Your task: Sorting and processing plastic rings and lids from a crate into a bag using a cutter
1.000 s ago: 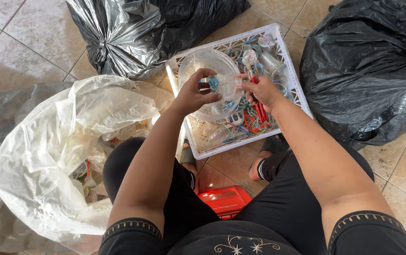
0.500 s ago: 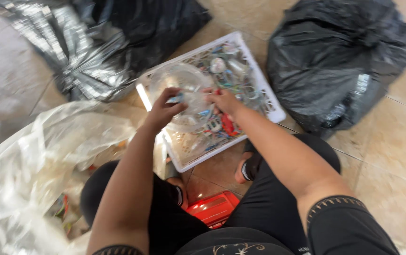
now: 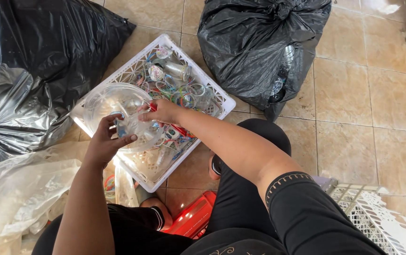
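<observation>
head view, looking down: the left hand [image 3: 106, 141] is curled around a clear plastic bottle [image 3: 134, 128], fingers wrapped on its side and thumb on the near face, so it grips the bottle firmly. just beside it, the right hand [image 3: 161, 111] is pinched closed at the bottle's upper end, fingertips pressed together on the neck; what sits between those fingertips is too small to make out. both hands hold the bottle directly over a white plastic crate [image 3: 218, 98] with latticed walls, which rests on the tiled floor [image 3: 354, 94]. under the hands, inside the crate, lies a large clear round plastic container [image 3: 106, 97], and beyond the right hand the crate holds a jumble of small clear bottles, plastic rings and coloured caps [image 3: 174, 78]. nearer than the hands, by the person's knees, a red plastic object [image 3: 191, 218] lies on the floor. to the left of the left hand sprawls a clear plastic bag [image 3: 19, 189] with scraps inside. farther left and beyond sits a black bin bag [image 3: 33, 61], bulging. beyond the right hand stands a second black bin bag [image 3: 259, 42], knotted at the top. well to the right of the right arm, a second white lattice crate [image 3: 377, 217] shows at the frame's lower edge.
</observation>
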